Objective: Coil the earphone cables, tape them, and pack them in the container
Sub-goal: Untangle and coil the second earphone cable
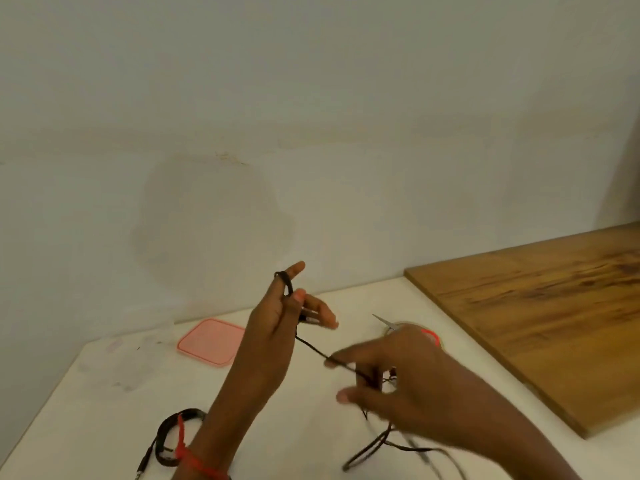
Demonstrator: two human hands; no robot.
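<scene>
My left hand (281,323) is raised above the white table (104,410), with a black earphone cable (311,348) looped around its index finger and pinched by the thumb. The cable runs taut down to my right hand (391,372), which grips it between the fingers. The loose rest of the cable trails onto the table below my right wrist. A second, coiled black cable (162,441) bound with red tape lies at the lower left. A clear container (152,327) stands at the back left, its pink lid (212,341) flat beside it.
Scissors (386,322) and a tape roll (433,336) lie behind my right hand, partly hidden. A wooden board (536,313) covers the right side of the table. A pale wall rises right behind the table.
</scene>
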